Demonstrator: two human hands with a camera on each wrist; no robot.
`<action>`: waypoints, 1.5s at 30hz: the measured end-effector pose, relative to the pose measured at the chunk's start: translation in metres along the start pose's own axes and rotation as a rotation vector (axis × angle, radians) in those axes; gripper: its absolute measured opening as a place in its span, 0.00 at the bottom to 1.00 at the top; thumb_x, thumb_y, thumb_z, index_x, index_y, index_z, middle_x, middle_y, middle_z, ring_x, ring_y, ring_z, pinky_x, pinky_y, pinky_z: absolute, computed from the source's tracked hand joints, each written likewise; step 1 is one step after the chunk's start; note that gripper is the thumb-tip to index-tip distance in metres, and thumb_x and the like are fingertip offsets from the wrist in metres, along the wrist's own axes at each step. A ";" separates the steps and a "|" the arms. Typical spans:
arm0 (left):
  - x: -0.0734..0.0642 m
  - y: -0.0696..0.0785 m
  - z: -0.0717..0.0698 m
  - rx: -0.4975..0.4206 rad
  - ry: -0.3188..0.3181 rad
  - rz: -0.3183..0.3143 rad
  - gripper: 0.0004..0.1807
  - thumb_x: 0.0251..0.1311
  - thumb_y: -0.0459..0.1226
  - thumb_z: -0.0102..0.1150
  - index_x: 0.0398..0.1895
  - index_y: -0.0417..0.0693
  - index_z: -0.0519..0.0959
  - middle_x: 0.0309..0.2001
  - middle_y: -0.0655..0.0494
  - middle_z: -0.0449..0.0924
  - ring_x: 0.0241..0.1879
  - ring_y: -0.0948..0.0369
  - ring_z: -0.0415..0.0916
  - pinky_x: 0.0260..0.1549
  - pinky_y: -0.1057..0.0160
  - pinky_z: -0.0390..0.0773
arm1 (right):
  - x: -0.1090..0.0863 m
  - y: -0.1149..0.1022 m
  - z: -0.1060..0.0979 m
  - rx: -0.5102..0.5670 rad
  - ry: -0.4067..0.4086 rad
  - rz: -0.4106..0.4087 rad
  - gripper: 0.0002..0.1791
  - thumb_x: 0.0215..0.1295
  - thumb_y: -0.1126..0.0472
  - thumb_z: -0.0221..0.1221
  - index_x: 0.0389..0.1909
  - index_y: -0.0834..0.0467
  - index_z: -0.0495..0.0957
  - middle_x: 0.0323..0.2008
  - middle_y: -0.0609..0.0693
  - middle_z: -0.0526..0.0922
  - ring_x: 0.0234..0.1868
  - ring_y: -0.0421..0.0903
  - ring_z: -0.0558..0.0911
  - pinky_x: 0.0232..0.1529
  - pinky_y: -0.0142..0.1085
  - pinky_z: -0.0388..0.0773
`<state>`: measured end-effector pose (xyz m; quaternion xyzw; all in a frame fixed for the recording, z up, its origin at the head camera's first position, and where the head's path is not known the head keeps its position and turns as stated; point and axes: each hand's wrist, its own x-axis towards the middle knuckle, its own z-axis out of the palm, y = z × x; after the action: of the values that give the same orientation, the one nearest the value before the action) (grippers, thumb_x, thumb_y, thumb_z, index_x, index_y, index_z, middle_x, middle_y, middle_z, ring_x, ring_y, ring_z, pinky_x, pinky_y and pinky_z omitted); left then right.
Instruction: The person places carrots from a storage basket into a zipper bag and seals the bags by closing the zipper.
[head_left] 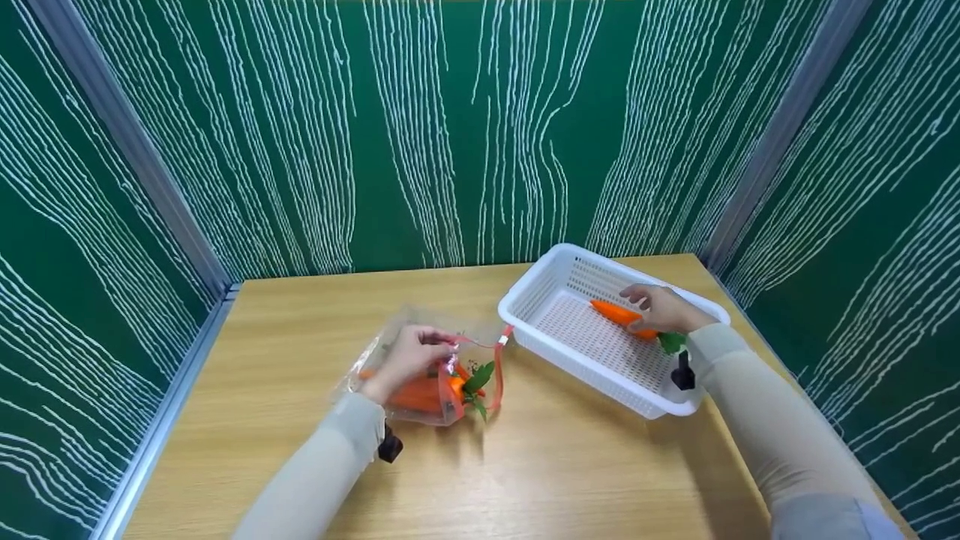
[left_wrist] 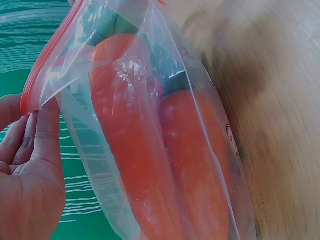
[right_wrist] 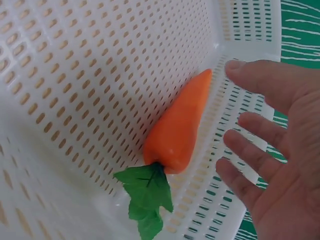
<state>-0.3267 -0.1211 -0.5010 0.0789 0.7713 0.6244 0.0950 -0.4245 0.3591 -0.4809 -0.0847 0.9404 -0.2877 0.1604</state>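
Note:
My left hand (head_left: 411,358) pinches the red-edged rim of a clear zip bag (left_wrist: 85,125). Inside the bag lie orange carrots (left_wrist: 135,145), and green leaves (head_left: 480,377) poke out at its mouth. In the left wrist view two carrots show through the plastic, side by side. Over the white basket (head_left: 577,365), my right hand (head_left: 664,307) hovers with fingers spread and loosely bent, holding nothing. A single carrot (right_wrist: 177,125) with green leaves (right_wrist: 145,195) lies on the basket floor along its long wall, apart from the fingers in the right wrist view.
The wooden table (head_left: 285,330) bears the bag left of centre and the basket at right. Green panels (head_left: 405,135) with white wavy lines rise behind and on both sides, joined by grey metal posts (head_left: 787,112). The bag's mouth sits close to the basket's left corner.

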 end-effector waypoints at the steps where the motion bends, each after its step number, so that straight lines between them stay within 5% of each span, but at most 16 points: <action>1: 0.000 0.000 0.000 0.002 0.001 0.001 0.13 0.73 0.30 0.65 0.55 0.34 0.87 0.43 0.45 0.91 0.34 0.63 0.84 0.40 0.66 0.88 | 0.000 0.000 0.000 0.000 -0.009 0.010 0.41 0.70 0.61 0.70 0.81 0.60 0.65 0.77 0.70 0.66 0.72 0.70 0.69 0.75 0.69 0.70; 9: 0.001 0.001 0.002 -0.004 0.006 -0.009 0.12 0.73 0.30 0.66 0.54 0.37 0.89 0.41 0.49 0.92 0.34 0.63 0.84 0.38 0.69 0.87 | -0.027 -0.018 0.000 0.020 -0.076 0.094 0.47 0.68 0.56 0.73 0.84 0.57 0.61 0.81 0.69 0.62 0.70 0.69 0.67 0.78 0.73 0.62; 19: 0.000 -0.002 0.003 0.018 0.007 -0.012 0.12 0.74 0.32 0.65 0.56 0.41 0.89 0.45 0.47 0.92 0.37 0.61 0.85 0.43 0.66 0.89 | -0.034 -0.019 -0.002 0.023 -0.125 0.181 0.48 0.68 0.60 0.72 0.85 0.58 0.60 0.82 0.70 0.59 0.72 0.71 0.64 0.78 0.76 0.57; 27: 0.001 -0.002 0.001 0.025 0.013 -0.006 0.11 0.73 0.30 0.65 0.55 0.41 0.90 0.44 0.48 0.92 0.36 0.61 0.85 0.42 0.66 0.89 | -0.029 -0.020 0.007 -0.039 -0.137 0.162 0.42 0.67 0.61 0.72 0.80 0.59 0.68 0.75 0.68 0.70 0.66 0.66 0.69 0.78 0.73 0.60; 35: 0.002 -0.003 0.001 -0.013 0.014 0.010 0.12 0.72 0.28 0.66 0.54 0.35 0.89 0.42 0.44 0.92 0.32 0.64 0.84 0.35 0.69 0.88 | -0.002 0.005 0.019 -0.116 -0.155 0.043 0.35 0.66 0.64 0.72 0.73 0.59 0.72 0.60 0.66 0.78 0.56 0.62 0.76 0.67 0.59 0.78; 39: 0.003 -0.004 0.001 -0.007 0.012 0.021 0.11 0.71 0.28 0.66 0.54 0.34 0.89 0.42 0.43 0.92 0.31 0.65 0.84 0.33 0.69 0.87 | 0.014 0.018 0.021 -0.125 -0.200 0.054 0.35 0.63 0.64 0.74 0.70 0.55 0.74 0.57 0.64 0.80 0.53 0.59 0.78 0.59 0.51 0.82; 45: 0.002 -0.005 -0.001 0.017 0.005 0.006 0.12 0.72 0.30 0.65 0.55 0.40 0.89 0.48 0.38 0.91 0.34 0.63 0.85 0.39 0.67 0.88 | 0.015 0.017 0.021 -0.064 -0.276 0.115 0.35 0.61 0.62 0.77 0.68 0.53 0.74 0.59 0.62 0.78 0.54 0.58 0.78 0.60 0.49 0.82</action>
<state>-0.3287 -0.1225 -0.5054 0.0806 0.7764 0.6184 0.0906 -0.4325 0.3580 -0.5108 -0.0744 0.9215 -0.2333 0.3014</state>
